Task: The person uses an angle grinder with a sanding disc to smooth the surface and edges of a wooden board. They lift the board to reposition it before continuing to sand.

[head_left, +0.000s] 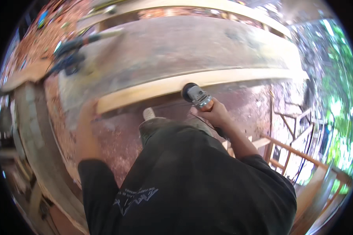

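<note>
grinder [195, 95] on plank edge [231, 76]

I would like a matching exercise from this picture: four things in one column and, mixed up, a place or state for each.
Things:
1. angle grinder
2. left hand
3. blue power tool
4. wooden railing

Places or states:
A. lying on top of the slab, far left
B. gripped by the right hand, disc at the pale edge
C. lower right, beyond the slab
D. resting on the slab's left end

Pairs: 1-B, 2-D, 3-A, 4-C

Black short-sleeved shirt [192, 184] with pale printed design, bare forearms.
</note>
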Demonstrator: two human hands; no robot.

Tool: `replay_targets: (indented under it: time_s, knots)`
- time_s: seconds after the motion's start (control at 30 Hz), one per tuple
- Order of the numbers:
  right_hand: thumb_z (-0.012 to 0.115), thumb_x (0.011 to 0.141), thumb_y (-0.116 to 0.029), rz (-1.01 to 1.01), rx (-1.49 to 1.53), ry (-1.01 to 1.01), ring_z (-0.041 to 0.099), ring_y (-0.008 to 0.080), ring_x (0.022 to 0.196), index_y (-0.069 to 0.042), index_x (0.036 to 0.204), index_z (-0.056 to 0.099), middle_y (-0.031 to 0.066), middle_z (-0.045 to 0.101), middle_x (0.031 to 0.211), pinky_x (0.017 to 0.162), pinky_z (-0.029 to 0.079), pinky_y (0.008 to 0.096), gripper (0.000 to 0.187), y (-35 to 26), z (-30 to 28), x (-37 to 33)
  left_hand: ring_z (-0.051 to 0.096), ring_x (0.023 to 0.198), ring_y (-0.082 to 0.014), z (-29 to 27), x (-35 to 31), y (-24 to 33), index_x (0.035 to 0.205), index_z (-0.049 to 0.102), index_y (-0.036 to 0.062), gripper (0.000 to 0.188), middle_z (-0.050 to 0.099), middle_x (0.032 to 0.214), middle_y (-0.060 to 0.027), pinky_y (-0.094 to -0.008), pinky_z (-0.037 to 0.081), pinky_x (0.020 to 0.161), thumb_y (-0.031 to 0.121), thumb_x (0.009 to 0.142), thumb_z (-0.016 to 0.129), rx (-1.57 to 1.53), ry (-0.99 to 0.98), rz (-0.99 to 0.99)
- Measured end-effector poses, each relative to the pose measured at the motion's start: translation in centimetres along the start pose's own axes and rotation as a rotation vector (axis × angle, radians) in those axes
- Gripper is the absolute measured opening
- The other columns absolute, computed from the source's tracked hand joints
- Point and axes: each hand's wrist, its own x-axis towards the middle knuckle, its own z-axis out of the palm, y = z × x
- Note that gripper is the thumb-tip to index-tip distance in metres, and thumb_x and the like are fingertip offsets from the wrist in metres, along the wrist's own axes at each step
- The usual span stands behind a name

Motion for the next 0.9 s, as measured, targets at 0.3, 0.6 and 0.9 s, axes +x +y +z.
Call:
replay_targets:
  time_s: [0.3, 0.6, 0.9]
  knots:
    - [0.082, 0.073, -0.032, 0.096, 0.212, 0.262, 0.074, 0.0342, 0.095, 0.002, 0.115, 0.066, 0.0209, 0.074, 0.099, 0.086, 0.056, 0.0423, 0.057, 13.7, -14.9, 4.1, 0.066, 0.088, -0.0245, -1.3, 0.5, -2.4, 0.118, 0.063, 0.0098, 0.04, 0.068, 0.104, -0.0062, -0.0446, 0.051, 0.062, 0.045, 0.102, 0.052, -0.103, 0.417, -0.007]
    - [0.076, 0.082, -0.02, 0.4, 0.435, 0.48, 0.061, 0.0115, 0.066, -0.005, 0.101, 0.071, 0.001, 0.065, 0.077, 0.059, 0.049, 0.0295, 0.025, 30.8, -32.9, 10.5, 0.066, 0.097, -0.0238, 2.4, -2.2, -0.4, 0.12, 0.062, 0.0099, 0.039, 0.065, 0.11, -0.0071, -0.0401, 0.055, 0.075, 0.039, 0.096, 0.054, 0.088, 0.62, -0.118]
    - [0.077, 0.084, -0.034, 0.45, 0.683, 0.71, 0.062, 0.0143, 0.062, -0.008, 0.096, 0.069, 0.0024, 0.065, 0.077, 0.055, 0.049, 0.0296, 0.03, 42.7, -48.3, 16.3, 0.068, 0.096, -0.0257, 2.1, -2.4, -0.3, 0.116, 0.065, 0.0104, 0.036, 0.07, 0.113, -0.0045, -0.0441, 0.054, 0.074, 0.036, 0.092, 0.063, 0.345, 0.722, -0.112]
